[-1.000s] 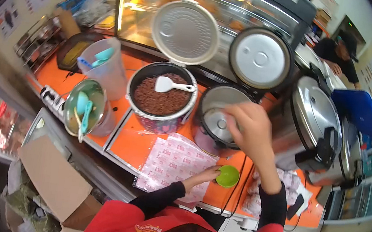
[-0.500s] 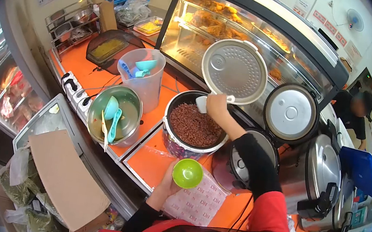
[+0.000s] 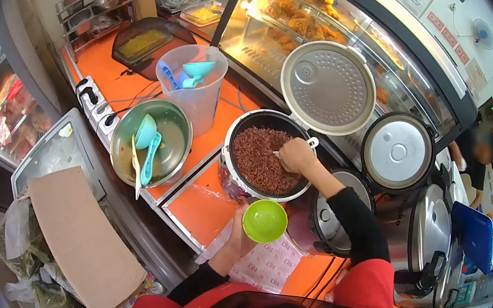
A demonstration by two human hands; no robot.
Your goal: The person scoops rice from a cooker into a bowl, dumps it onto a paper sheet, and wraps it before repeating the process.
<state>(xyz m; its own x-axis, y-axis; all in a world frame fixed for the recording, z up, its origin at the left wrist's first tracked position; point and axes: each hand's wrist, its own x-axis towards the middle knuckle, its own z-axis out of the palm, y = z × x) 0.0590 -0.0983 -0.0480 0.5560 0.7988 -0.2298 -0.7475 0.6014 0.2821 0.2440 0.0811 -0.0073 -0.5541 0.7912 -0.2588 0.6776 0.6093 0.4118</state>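
Note:
My right hand (image 3: 297, 156) is closed round a white utensil (image 3: 313, 143), whose lower end is in the reddish-brown rice (image 3: 258, 159) inside the open rice cooker (image 3: 226, 173). The utensil is mostly hidden by my fingers. My left hand (image 3: 237, 235) grips a green bowl (image 3: 265, 221) by its left side, just in front of the cooker. The bowl looks empty and its opening faces up. Below the bowl lies printed wrapping paper (image 3: 269, 266) on the orange counter. The cooker's raised lid (image 3: 328, 89) stands behind the rice.
A steel bowl (image 3: 181, 139) with ladles and a clear jug (image 3: 203, 108) are left of the cooker. More cookers (image 3: 339, 210) stand to the right. A heated display case (image 3: 339, 17) is behind. Cardboard (image 3: 83, 232) lies at lower left. Another person (image 3: 474, 153) is at far right.
My right hand has moved down into the cooker, taking the utensil into the rice. My left hand and the green bowl have shifted slightly right and up. The view has shifted a little.

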